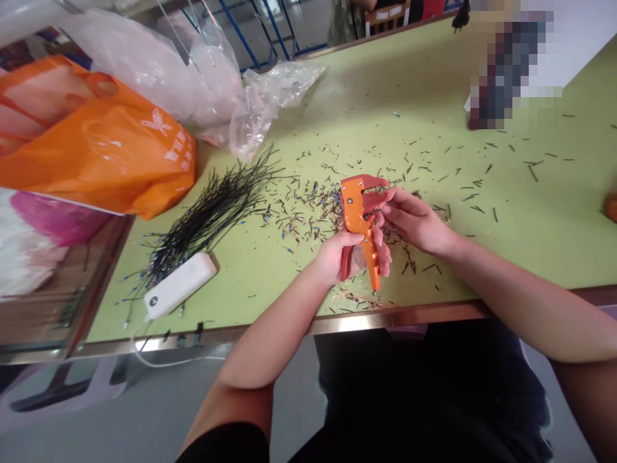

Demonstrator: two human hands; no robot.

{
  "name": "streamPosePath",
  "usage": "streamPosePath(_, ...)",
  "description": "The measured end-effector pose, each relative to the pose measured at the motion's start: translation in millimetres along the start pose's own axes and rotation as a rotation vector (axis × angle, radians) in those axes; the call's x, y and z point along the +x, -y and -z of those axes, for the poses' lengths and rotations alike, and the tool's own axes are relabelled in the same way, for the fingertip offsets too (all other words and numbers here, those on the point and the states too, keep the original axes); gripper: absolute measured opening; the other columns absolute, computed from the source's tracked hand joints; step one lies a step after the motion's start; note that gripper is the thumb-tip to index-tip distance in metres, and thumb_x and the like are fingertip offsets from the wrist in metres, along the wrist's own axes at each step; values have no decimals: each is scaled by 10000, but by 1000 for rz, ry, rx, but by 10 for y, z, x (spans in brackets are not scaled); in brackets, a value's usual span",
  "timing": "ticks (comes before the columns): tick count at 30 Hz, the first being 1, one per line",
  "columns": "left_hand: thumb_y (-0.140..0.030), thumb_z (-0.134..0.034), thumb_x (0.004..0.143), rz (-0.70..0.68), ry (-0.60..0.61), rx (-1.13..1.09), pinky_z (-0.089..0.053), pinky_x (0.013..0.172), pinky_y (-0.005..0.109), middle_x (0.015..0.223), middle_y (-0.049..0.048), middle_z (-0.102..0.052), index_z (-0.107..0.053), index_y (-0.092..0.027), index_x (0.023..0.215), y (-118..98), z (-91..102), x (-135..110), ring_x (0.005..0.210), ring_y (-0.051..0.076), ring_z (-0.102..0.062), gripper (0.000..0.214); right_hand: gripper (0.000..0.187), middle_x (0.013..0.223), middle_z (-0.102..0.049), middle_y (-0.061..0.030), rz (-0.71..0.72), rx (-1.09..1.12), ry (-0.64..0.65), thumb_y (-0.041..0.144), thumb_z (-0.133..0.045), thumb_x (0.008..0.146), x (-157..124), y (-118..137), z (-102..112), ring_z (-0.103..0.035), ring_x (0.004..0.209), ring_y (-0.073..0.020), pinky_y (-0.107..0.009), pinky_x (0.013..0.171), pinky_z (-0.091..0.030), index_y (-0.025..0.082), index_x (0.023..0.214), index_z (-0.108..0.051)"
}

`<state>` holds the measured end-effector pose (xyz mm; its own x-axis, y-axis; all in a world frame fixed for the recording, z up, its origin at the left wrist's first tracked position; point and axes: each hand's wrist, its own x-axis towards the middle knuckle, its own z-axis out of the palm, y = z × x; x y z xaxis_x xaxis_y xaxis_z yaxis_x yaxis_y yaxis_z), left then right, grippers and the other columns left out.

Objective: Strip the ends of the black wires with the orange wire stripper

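Observation:
My left hand (337,254) is wrapped round the handles of an orange wire stripper (357,215), held upright over the green table (530,218). My right hand (414,218) is beside the tool's jaws, its fingers pinched together at the head; whatever is between them is too small to make out. A bundle of thin black wires with blue ends (212,209) lies to the left of my hands. Short cut wire scraps (308,218) are scattered round the tool.
A white power bank (179,284) with a cable lies near the table's front-left edge. An orange plastic bag (96,148) and clear plastic bags (226,83) sit at the back left. A pixelated object (506,64) stands at the back right.

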<state>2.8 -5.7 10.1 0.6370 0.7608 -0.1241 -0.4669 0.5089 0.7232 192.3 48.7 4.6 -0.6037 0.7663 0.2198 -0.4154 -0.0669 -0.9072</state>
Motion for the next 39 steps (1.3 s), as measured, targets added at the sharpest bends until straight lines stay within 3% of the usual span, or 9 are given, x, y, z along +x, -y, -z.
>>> streamPosePath(8, -538, -795, 762, 33, 37, 39, -642, 740, 445, 786, 106, -755, -683, -179, 909, 54, 60, 9, 825, 328, -802, 404, 160, 900, -635, 2, 101, -199, -2, 400, -646, 1076, -5, -19, 41, -636, 774, -127, -287, 670, -569, 242, 1053, -633)
streamPosePath(14, -501, -842, 758, 21, 35, 68, -645, 837, 454, 846, 117, -774, -695, -179, 939, 41, 9, -3, 907, 323, -809, 397, 172, 909, -665, -6, 112, -281, 35, 408, -609, 1095, -7, 11, 126, -635, 729, -118, -283, 651, -574, 244, 1045, -616)
streamPosePath(26, -519, -843, 721, 70, 40, 17, -642, 812, 467, 803, 101, -740, -682, -185, 908, 34, 24, 6, 879, 327, -797, 415, 210, 921, -671, -24, 114, -380, -3, 455, -629, 1073, 1, 18, 107, -647, 824, -156, -335, 758, -611, 248, 1053, -654)
streamPosePath(32, -465, -832, 787, 37, 27, -12, -636, 827, 435, 777, 59, -679, -709, -166, 901, 47, -4, 22, 782, 241, -746, 343, 188, 954, -662, -22, 181, -458, -3, 417, -607, 1085, 2, 17, 104, -634, 845, -149, -338, 820, -591, 236, 1062, -654)
streamPosePath(39, -430, -810, 844, 24, -41, 13, -626, 707, 347, 676, 5, -607, -645, -182, 804, 104, 5, 48, 649, 167, -661, 300, 154, 1024, -702, -51, 164, -484, -23, 370, -587, 1090, 12, -47, 110, -669, 948, -177, -366, 887, -604, 228, 1100, -645)
